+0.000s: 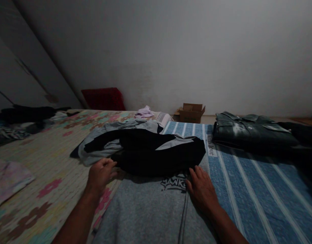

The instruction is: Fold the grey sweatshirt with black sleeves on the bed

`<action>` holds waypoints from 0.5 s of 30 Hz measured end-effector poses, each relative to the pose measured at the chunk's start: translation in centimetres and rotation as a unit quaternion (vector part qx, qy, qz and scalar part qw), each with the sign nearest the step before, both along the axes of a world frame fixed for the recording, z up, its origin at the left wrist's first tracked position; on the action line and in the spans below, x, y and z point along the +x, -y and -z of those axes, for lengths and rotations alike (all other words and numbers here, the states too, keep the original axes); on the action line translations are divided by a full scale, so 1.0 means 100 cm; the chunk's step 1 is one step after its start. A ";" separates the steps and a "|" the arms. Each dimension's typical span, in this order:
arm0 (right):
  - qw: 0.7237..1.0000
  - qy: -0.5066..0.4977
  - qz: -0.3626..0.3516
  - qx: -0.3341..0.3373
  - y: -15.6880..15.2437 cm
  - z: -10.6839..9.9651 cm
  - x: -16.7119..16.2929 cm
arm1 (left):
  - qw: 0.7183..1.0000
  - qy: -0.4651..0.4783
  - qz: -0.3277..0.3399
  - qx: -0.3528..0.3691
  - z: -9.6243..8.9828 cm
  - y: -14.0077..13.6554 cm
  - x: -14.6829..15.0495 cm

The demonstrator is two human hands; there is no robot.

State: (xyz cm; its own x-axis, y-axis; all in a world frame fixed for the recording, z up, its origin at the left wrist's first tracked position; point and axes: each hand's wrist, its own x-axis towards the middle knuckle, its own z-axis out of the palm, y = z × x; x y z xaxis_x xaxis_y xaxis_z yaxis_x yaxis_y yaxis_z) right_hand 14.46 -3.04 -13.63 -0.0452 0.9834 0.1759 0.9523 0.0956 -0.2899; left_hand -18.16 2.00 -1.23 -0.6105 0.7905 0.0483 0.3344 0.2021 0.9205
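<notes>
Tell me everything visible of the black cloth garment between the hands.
The black garment, soft-looking and matte, has an angular pale grey panel toward its right end. It lies loosely folded, a sleeve-like strip curving left across rumpled grey cloth. Its near edge overlaps a grey garment with dark lettering. The left hand is at its near left corner, the right hand at its near right edge; grip is unclear.

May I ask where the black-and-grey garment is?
In the head view, the black-and-grey garment lies centrally, just beyond the left hand and right hand, overlapping the lettered grey garment.
</notes>
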 end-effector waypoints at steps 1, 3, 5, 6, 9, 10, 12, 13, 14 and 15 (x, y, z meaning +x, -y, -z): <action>1.000 0.000 0.000 0.000 0.000 -0.001 0.000 | 0.998 0.055 0.005 0.006 0.000 0.000 0.003; 1.000 0.000 0.001 0.003 0.000 -0.002 0.000 | 0.992 0.128 0.018 0.007 -0.001 -0.001 0.008; 1.000 0.000 0.002 0.007 0.000 -0.002 0.000 | 0.988 0.152 0.022 -0.013 0.000 -0.002 0.012; 1.000 0.001 0.002 0.007 -0.001 -0.003 0.000 | 0.988 0.152 0.019 -0.025 0.001 -0.003 0.012; 1.000 0.002 0.001 0.003 0.000 -0.005 0.000 | 0.990 0.131 0.035 -0.044 0.002 -0.009 0.010; 1.000 0.002 0.000 0.001 0.000 -0.006 -0.001 | 0.991 0.117 0.043 -0.039 0.000 -0.013 0.009; 1.000 0.001 0.001 0.001 0.001 -0.008 -0.001 | 0.997 0.066 0.046 -0.010 -0.009 -0.021 0.007; 1.000 0.000 0.002 0.003 0.001 -0.009 -0.001 | 0.999 0.030 0.038 0.013 -0.016 -0.025 0.007; 1.000 -0.001 0.003 0.006 0.002 -0.011 -0.001 | 0.999 -0.015 0.026 0.040 -0.023 -0.030 0.008; 1.000 -0.003 0.003 0.010 0.003 -0.011 -0.001 | 0.996 -0.054 0.019 0.066 -0.031 -0.033 0.008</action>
State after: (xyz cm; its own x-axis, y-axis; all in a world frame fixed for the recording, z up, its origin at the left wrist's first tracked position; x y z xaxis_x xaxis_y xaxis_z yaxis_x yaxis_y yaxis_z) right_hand 14.33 -3.29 -12.49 -0.0383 0.9801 0.1950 0.9510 0.0957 -0.2939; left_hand -17.33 5.33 1.91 -0.5658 0.7957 0.2162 0.4378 0.0677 0.8965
